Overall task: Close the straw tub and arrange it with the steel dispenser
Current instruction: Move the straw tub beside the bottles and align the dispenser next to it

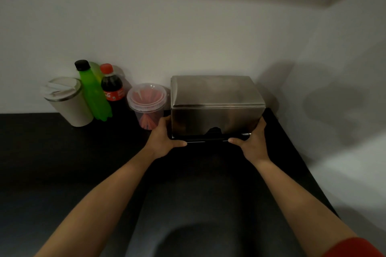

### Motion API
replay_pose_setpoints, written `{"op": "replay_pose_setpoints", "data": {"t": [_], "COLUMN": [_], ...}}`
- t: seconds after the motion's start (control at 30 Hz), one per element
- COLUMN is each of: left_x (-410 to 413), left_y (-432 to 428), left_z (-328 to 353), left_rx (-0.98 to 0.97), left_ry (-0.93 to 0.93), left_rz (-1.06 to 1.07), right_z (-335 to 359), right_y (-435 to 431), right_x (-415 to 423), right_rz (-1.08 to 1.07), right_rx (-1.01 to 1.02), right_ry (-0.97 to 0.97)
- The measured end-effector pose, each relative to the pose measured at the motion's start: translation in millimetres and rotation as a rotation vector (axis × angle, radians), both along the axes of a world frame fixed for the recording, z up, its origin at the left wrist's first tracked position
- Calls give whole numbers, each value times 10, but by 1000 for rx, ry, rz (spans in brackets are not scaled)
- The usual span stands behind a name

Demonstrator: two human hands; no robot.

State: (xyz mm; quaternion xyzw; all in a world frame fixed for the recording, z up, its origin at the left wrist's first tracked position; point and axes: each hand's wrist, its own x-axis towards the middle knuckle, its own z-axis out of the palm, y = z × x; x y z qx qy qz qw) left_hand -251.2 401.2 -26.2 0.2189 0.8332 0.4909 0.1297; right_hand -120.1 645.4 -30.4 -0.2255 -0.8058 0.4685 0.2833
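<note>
The steel dispenser (216,106) is a box with a slanted lid, standing at the back of the black counter (62,162) against the white wall. My left hand (165,140) grips its lower left corner and my right hand (252,142) grips its lower right corner, thumbs along the front bottom edge. Right beside the dispenser's left side stands the clear plastic straw tub (147,104), with a transparent lid on top and red straws inside. The tub and dispenser nearly touch.
Left of the tub stand a small cola bottle (112,87) with a red cap, a green drink bottle (94,92) with a black cap, and a cream cup (69,102) with a lid. The counter's right edge (302,162) runs close to the dispenser.
</note>
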Motion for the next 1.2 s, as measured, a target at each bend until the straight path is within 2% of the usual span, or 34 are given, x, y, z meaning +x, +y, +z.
{"op": "replay_pose_setpoints", "data": {"t": [0.13,0.33,0.7,0.93,1.2], "left_x": [49,99,104,297,554], "left_y": [-17,-5,-13,-56,-162], "left_z": [-23,-5,61,103,246], "left_rx": [36,59,-48,-7,-41], "left_ry": [-69,-76,88,92,66], "left_rz": [12,16,17,120,184], "right_z": [2,19,78,164,321], "right_y": [-16,-46,-70,-212,-570], "right_x": [11,51,117,210,431], "right_rz": [-4,-22,-93,-115,-79], "right_rx": [-8,5,-36,-55,79], "right_ry": [-7,-74,-219,-339,-365]}}
